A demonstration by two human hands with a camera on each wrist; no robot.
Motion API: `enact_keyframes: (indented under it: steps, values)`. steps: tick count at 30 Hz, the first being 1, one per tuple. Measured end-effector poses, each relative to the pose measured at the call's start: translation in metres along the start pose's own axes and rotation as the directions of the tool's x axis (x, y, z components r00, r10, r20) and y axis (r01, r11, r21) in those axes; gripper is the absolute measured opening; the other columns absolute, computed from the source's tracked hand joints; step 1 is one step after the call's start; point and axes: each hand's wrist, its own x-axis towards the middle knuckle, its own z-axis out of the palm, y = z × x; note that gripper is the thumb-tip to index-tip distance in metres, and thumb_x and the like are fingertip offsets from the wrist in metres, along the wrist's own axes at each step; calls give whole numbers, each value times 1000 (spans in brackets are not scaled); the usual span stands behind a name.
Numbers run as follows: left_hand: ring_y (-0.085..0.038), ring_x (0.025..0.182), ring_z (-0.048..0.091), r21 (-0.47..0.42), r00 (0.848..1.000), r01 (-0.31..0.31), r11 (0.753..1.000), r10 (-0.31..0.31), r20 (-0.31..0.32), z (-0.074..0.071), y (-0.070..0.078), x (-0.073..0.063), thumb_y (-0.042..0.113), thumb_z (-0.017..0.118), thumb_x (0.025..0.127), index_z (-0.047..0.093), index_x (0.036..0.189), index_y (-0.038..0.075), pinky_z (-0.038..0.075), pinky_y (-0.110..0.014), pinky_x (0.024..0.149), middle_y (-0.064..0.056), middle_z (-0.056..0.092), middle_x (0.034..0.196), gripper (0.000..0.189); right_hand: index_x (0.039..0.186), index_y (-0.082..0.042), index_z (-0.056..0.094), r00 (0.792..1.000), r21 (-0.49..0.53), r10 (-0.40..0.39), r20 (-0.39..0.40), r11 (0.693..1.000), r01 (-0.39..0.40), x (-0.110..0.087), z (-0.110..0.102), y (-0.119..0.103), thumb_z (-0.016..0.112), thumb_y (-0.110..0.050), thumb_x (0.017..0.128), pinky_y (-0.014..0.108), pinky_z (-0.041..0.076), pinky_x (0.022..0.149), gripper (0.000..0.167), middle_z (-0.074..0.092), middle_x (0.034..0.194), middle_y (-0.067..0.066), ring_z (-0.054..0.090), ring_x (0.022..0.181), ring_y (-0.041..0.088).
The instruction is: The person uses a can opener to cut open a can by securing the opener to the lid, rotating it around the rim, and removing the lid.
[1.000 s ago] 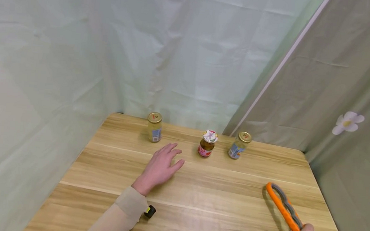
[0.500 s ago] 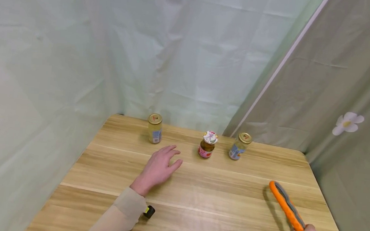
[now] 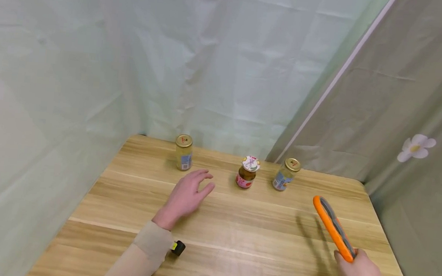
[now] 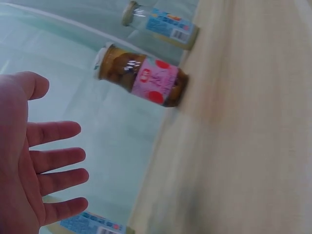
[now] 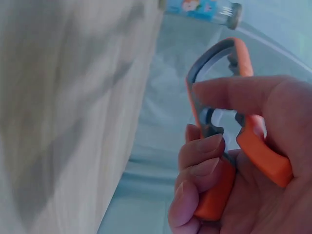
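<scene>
My left hand (image 3: 182, 195) hovers over the table with fingers spread and nothing in it. A gold-lidded jar of pale contents (image 3: 184, 156) stands just beyond its fingertips; in the left wrist view, a dark brown jar with a pink label (image 4: 156, 80) shows past the thumb. My right hand (image 3: 364, 275) grips an orange jar opener with grey toothed inner edges (image 3: 331, 230), raised above the table at the right. The right wrist view has fingers curled round one handle (image 5: 217, 192), the other handle lying against the palm.
Another gold-lidded jar with a blue label (image 3: 283, 177) stands right of the brown jar, near the back edge. The wooden table (image 3: 236, 236) is bounded by pale curtains (image 3: 227, 68) behind and at both sides. A small black device (image 3: 178, 248) sits at the left cuff.
My right hand has moved forward and a little left with the jar opener, whose loop looks narrower than a second ago. The left hand has drifted slightly left; the jars stay put.
</scene>
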Motion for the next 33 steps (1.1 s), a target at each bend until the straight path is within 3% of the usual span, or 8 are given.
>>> enact_keyframes:
  steps: [4,11,17,21,25,29,33]
  values:
    - [-34,140,56,-56,998,-17,998,14,-58,-8,2,5,39,58,111,70,138,8,41,-54,117,-13,63,148,42,133,10,49,999,41,-18,-30,999,19,3,-1,-16,54,-52,103,38,42,59,69,62,90,15,57,76,29]
    - [-32,137,59,-155,990,-46,987,24,-142,-18,2,9,35,59,111,71,135,9,44,-52,115,-10,67,142,38,137,8,50,991,100,-60,-116,992,72,10,1,-50,59,-35,99,38,41,60,59,64,96,17,57,78,31]
    - [-31,131,62,-197,980,-73,978,34,-195,-23,-1,10,34,59,111,73,132,9,46,-52,112,-9,70,136,35,139,1,53,967,148,-99,-236,980,137,9,5,-78,64,-30,96,37,42,60,54,68,105,20,59,78,31]
    - [-33,127,63,-218,972,-103,971,51,-229,-28,-1,10,32,59,111,73,130,7,48,-55,109,-10,71,133,35,139,-3,56,943,159,-126,-308,970,182,6,6,-91,65,-26,96,37,42,58,50,69,101,18,58,75,30]
    - [-27,107,67,-229,953,-139,963,67,-295,-33,-5,10,26,61,111,75,125,5,55,-48,90,-8,74,116,29,139,-7,60,933,189,-139,-331,959,209,3,9,-104,65,-24,96,37,42,58,46,68,95,15,56,72,29]
    - [-19,83,61,-235,925,-163,958,66,-374,-40,-13,10,19,62,109,78,117,5,47,-31,67,-5,71,95,23,136,-7,62,929,207,-152,-337,951,231,2,12,-114,66,-22,95,38,41,59,43,66,90,12,54,71,28]
    - [-16,77,58,-242,896,-185,952,62,-440,-45,-19,9,15,63,108,79,113,3,41,-22,63,-7,72,92,20,133,-9,63,921,228,-174,-350,937,264,4,15,-123,66,-21,95,38,41,59,40,64,87,12,53,69,28]
